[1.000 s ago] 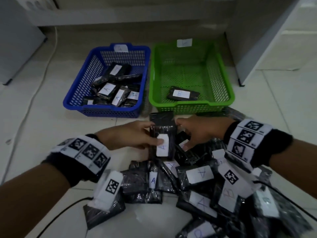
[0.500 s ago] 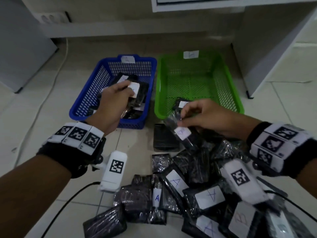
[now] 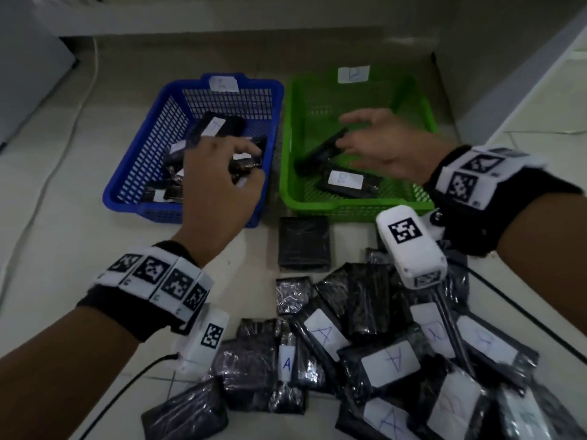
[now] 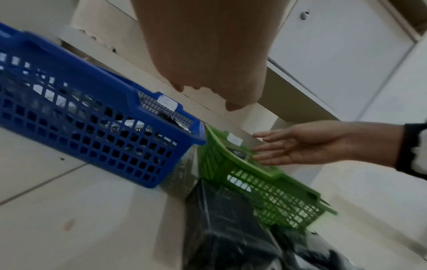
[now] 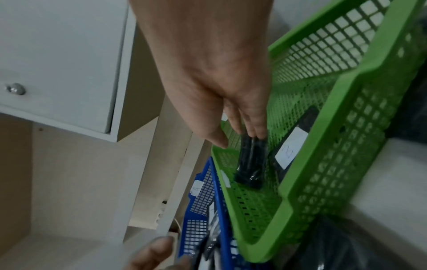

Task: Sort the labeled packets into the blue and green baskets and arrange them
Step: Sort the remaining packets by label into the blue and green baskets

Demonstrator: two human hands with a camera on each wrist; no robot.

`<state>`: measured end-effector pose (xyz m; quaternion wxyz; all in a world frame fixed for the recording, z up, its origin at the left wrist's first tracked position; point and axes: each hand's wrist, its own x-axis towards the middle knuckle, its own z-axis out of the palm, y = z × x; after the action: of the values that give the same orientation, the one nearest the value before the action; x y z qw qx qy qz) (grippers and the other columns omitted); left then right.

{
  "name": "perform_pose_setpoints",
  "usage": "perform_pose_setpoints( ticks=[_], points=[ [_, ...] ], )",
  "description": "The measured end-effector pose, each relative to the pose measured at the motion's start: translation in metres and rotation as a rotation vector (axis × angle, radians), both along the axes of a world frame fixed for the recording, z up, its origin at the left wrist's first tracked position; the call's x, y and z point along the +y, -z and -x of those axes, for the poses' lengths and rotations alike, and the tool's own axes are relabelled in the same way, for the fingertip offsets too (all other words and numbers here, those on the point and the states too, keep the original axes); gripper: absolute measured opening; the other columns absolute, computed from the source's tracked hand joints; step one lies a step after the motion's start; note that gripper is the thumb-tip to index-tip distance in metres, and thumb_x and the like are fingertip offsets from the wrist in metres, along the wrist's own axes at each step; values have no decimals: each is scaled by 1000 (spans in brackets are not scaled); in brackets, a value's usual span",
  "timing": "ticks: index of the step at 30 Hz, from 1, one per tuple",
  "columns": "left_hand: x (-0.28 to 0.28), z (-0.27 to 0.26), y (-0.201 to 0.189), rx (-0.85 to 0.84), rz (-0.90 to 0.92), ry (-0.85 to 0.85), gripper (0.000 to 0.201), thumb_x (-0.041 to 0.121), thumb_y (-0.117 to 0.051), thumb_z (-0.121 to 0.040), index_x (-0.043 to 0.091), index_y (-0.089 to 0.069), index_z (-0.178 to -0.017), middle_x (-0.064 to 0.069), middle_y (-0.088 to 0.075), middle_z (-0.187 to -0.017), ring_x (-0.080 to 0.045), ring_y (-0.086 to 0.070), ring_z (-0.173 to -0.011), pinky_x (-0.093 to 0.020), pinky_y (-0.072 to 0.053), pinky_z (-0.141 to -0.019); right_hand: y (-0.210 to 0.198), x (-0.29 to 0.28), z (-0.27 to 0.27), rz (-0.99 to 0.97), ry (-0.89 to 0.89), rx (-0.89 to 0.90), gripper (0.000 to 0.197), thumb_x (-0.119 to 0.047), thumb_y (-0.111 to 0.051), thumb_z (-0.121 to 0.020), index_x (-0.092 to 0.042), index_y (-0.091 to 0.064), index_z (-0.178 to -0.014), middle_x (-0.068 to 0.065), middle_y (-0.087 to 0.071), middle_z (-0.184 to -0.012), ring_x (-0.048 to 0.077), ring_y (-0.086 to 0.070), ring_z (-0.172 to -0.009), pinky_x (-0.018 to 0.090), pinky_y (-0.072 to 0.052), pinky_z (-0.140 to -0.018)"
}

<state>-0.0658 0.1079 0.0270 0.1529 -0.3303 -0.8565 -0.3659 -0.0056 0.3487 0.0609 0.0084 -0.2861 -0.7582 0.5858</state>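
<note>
The blue basket holds several black packets with white labels. My left hand hovers over its near right part, fingers loosely bent and holding nothing. The green basket holds a flat packet marked B. A second black packet stands tilted on its edge beside it. My right hand is spread flat above the green basket. Its fingertips just touch the end of the tilted packet. A pile of labeled packets lies on the floor near me.
One packet lies apart, label side hidden, in front of the gap between the baskets. A white cabinet stands to the right of the green basket. A thin cable runs along the floor at the left.
My left hand has let go of the labeled packet it held over the blue basket. My right hand carried a packet from the pile into the green basket and opened.
</note>
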Motion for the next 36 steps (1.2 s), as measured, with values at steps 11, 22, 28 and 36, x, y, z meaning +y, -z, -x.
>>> perform_pose_setpoints(
  ticks=[11,22,28,36],
  points=[
    [30,-113,-3,-495,631,553,15,51,-72,-83,39,-69,-91,20,-68,-77,4,-62,-69,-23,-47,-62,-16,16,-124,-511,-565,-203,17,-9,-79,-76,-18,-75,-89,4,-76,-83,13,-69,-69,26,-56,-67],
    [47,-156,9,-684,962,711,41,60,-79,-76,32,-61,-101,10,-65,-92,-9,-61,-80,-28,-49,-69,44,8,-200,-483,-530,-427,52,-39,-79,-79,-15,-56,-118,-10,-51,-80,6,-54,-64,24,-52,-57],
    [28,-111,-27,-1089,618,564,32,39,-77,-86,35,-67,-116,5,-73,-113,-7,-71,-87,-24,-57,-69,21,5,-180,-211,-505,-358,24,-18,-80,-80,-19,-65,-98,-1,-64,-97,6,-62,-65,22,-52,-56],
    [-3,-37,-49,-915,-308,-11,28,12,-64,-97,20,-65,-125,-1,-71,-97,-10,-67,-75,-24,-58,-71,-37,6,-86,10,-286,-131,28,-17,-69,-89,-15,-60,-115,2,-68,-106,14,-69,-92,23,-59,-67]
  ],
)
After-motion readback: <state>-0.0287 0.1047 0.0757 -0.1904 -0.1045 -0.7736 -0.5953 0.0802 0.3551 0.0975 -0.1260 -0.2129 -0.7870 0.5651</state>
